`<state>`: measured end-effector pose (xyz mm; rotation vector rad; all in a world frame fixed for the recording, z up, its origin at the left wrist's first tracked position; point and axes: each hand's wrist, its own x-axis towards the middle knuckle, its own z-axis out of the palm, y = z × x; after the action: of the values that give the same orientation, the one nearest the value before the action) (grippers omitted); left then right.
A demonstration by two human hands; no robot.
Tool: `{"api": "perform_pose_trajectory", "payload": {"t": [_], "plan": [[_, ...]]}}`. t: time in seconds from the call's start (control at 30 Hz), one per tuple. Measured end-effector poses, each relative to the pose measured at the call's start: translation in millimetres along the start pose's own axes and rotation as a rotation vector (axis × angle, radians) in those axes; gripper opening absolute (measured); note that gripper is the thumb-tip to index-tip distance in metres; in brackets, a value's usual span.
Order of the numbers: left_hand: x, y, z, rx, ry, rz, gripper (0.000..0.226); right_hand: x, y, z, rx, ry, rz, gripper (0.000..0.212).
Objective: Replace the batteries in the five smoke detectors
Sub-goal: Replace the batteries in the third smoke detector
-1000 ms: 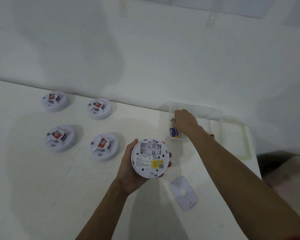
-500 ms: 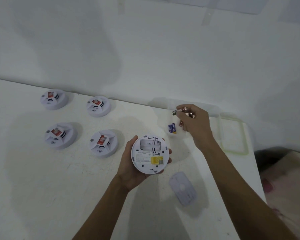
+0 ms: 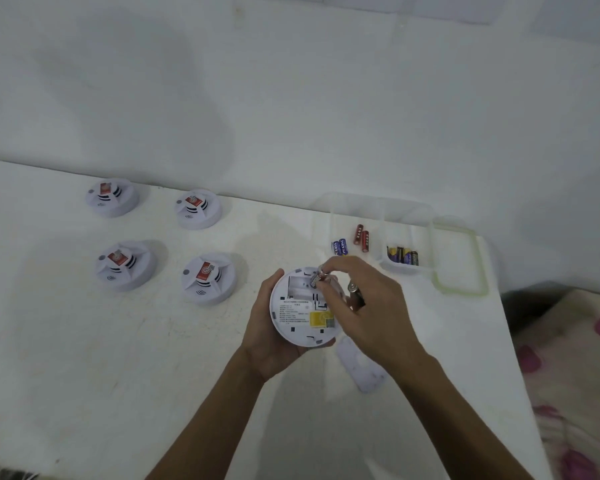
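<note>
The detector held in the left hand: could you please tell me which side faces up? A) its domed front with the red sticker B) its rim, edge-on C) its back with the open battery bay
C: the detector in the left hand shows its label and open battery bay.

head view, looking forward and down, close over table point(image 3: 84, 375)

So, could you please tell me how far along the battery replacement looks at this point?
Early. Done: the cover plate is off and lies on the table. In hand: the left hand holds the open detector while the right hand brings a battery to its bay. Left: four detectors sit face up; I cannot tell whether they are finished.
</note>
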<state>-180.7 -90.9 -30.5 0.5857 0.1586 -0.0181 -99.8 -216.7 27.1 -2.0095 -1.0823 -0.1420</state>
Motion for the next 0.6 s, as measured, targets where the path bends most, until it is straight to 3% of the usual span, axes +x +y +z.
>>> {"api": "perform_pose_trajectory", "payload": {"t": [0.1,0.17,0.2,0.47,0.6], "plan": [[-2,-1,6,-0.008,0.015,-0.006,0.053,-4,3,1,-0.128,-0.052,-0.178,0.029],[2,-3,-6,-0.159,-0.023,-0.037,0.053,-4,2,-2,-0.201,-0.1,-0.268,0.025],[1,-4,-6,-0.142,0.04,-0.05,0.055,-4,1,-3,-0.237,-0.127,-0.295,0.024],[-4,-4,3,-0.081,0.163,-0.067,0.053,4,-3,-11,-0.403,-0.325,-0.332,0.031],[-9,2,0,-0.075,0.101,-0.087,0.055,12,-8,-10,-0.407,-0.411,-0.321,0.033]]}}
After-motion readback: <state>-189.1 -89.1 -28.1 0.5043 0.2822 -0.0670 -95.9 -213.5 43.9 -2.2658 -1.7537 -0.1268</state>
